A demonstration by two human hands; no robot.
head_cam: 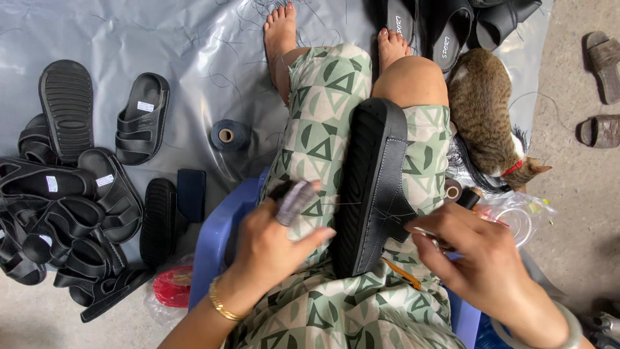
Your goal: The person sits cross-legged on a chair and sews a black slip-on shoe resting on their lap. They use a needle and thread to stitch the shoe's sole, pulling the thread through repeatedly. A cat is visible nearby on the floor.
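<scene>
Black sandal (373, 187) is lying across my lap, sole edge up, and from what I can see the white stitching already runs along the strap, though I can't tell how much is left. My left hand (274, 249) is loosely curled with a wrapped finger, not clearly grasping anything, while my right hand (481, 255) pinches what looks like a needle against the sandal. A pile of sandals (71, 220) waits on the floor, and a cat (484, 110) dozes beside my knee.

A heap of black sandals (64, 213) fills the left of the frame on a grey plastic sheet (194, 58). A spool of dark thread (227, 135) lies near centre. A tabby cat (485, 116) curls at right, beside two worn brown slippers (604, 84).
</scene>
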